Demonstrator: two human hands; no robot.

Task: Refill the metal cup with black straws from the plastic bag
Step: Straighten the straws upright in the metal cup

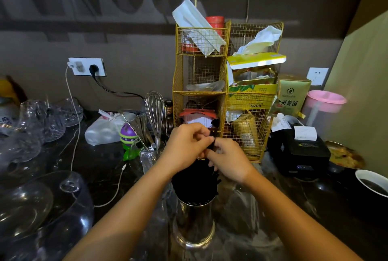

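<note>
Dark, glossy stone makes up the worktop, crowded with glassware on the left and a yellow wire rack of packets at the back. Near the front edge stands the metal cup, upright, packed with black straws that fan out above its rim. Over the straws the left hand and right hand meet, touching; the fingers of both are closed, pinching the upper ends of a few straws. The plastic bag cannot be told apart here.
</note>
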